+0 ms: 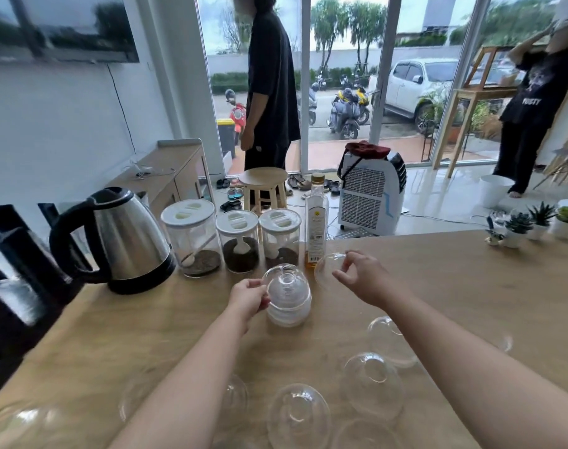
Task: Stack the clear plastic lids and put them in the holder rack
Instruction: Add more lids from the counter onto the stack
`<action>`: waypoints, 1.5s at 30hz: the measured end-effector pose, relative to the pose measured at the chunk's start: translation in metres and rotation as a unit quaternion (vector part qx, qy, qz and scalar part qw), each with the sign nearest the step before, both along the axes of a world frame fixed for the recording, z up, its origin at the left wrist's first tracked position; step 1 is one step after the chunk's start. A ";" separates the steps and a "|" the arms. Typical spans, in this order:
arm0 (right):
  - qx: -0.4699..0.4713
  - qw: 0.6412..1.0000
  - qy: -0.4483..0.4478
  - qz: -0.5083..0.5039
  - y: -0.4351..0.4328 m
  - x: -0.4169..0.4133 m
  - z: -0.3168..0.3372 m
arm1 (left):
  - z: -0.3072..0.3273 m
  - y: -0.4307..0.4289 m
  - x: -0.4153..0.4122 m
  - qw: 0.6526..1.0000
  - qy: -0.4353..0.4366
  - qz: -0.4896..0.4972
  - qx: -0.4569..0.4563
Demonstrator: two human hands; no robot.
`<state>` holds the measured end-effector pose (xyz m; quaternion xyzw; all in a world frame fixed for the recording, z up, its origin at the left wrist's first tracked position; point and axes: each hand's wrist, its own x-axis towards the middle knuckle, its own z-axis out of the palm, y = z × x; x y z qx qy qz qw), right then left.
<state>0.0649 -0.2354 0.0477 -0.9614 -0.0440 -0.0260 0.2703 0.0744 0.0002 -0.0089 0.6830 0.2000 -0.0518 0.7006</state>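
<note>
Clear plastic lids [371,380] lie scattered dome-up along the near edge of the table [470,286], several of them, apart from each other; a stack [287,303] of nested ones stands nearer the far edge, just in front of the jars [240,241] and the bottle [315,222]. The left hand [248,298] holds that stack by its side, fingers curled round the lower rims; the right hand [363,277] pinches a single lid [329,268] by its rim between thumb and fingertips, tilted, just beside the top of the stack. From where I stand these look feather-light, thin and springy; they would dent under a hard squeeze and slide on one another, so the rim is the place to take them, not the crown; the dome with its hole wants to be lined up straight over the stack or it will sit cocked. The stack is probably five or six deep, though the clear plastic blurs the count; I see no holder rack on the table.
</note>
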 end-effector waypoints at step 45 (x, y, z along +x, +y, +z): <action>-0.020 0.991 0.026 0.132 0.090 0.017 -0.015 | 0.017 0.025 -0.005 0.902 -0.123 -0.209 0.358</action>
